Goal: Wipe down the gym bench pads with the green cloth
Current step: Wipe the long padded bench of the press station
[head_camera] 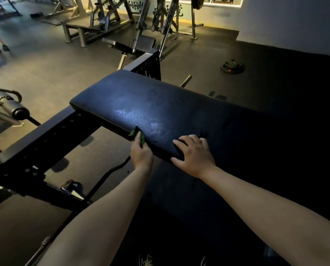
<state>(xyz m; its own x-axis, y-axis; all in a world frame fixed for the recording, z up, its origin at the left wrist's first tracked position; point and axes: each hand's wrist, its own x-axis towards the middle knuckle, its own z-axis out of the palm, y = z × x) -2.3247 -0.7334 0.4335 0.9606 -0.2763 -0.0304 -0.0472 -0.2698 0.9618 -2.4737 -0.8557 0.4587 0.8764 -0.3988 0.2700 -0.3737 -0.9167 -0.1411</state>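
Fingers (139,139) of left hand (141,153) pinch green cloth (136,135) against pad (160,112).

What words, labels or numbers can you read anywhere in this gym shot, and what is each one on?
Nothing can be read for certain.
Far wall: large dark brush-style characters, cut off by the machines and too blurred to read.
Weight plate on the floor: a small red mark and faint markings, too small to read.
Bench pad, its frame and the green cloth: no text visible.
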